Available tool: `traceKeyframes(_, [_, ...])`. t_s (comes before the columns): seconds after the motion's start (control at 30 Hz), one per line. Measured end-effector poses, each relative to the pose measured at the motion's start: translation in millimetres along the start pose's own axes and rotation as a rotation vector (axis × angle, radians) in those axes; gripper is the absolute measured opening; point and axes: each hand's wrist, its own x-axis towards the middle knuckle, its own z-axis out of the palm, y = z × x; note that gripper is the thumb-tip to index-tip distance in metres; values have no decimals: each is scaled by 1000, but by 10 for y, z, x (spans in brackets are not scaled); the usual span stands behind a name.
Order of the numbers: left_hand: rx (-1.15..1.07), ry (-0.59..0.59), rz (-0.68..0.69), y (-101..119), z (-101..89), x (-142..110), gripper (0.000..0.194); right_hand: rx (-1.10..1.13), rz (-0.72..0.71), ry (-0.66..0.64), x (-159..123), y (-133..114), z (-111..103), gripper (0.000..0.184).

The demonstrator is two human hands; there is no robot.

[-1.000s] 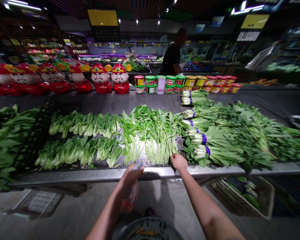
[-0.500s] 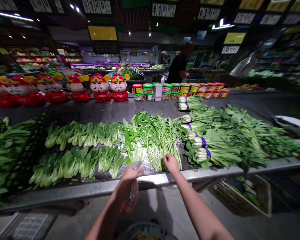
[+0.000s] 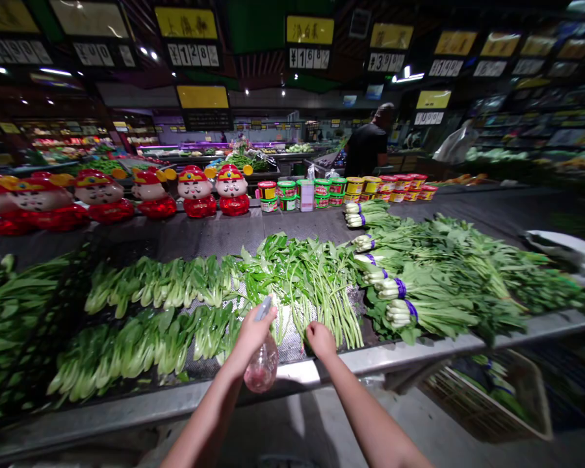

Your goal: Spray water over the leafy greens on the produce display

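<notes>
My left hand (image 3: 251, 335) is wrapped around the neck of a clear spray bottle (image 3: 262, 369) with a grey spray head, held upright over the front edge of the vegetable counter. Pinkish colour shows in the lower part of the bottle. My right hand (image 3: 320, 339) is closed at the cut ends of the long-stemmed leafy greens (image 3: 297, 270), with stems running up from its fingers. These greens, probably water spinach, lie on a perforated metal tray (image 3: 288, 338). The fingertips of the right hand are partly hidden.
Bok choy (image 3: 141, 344) lies in two rows at left. Purple-banded bunches of greens (image 3: 419, 315) are at right. Red figurine jars (image 3: 233, 188) and stacked tubs (image 3: 322, 188) line the back. A person (image 3: 368, 146) stands beyond. A crate (image 3: 497, 403) sits below the counter's metal edge (image 3: 394, 357).
My view has tilted up, so the counter sits lower in the picture. My left hand has risen towards the greens with the bottle. My right hand has shifted slightly left along the stem ends.
</notes>
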Motion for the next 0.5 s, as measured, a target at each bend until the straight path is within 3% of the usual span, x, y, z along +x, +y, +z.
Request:
traceKeyframes(0.27, [-36,5,-4,-11,-32,255,43,-33,-19,45,-60,-18,41,37])
traceKeyframes(0.5, [2,-139,-52,-37,-1,234,48,-11,20,105,-62,2,81,33])
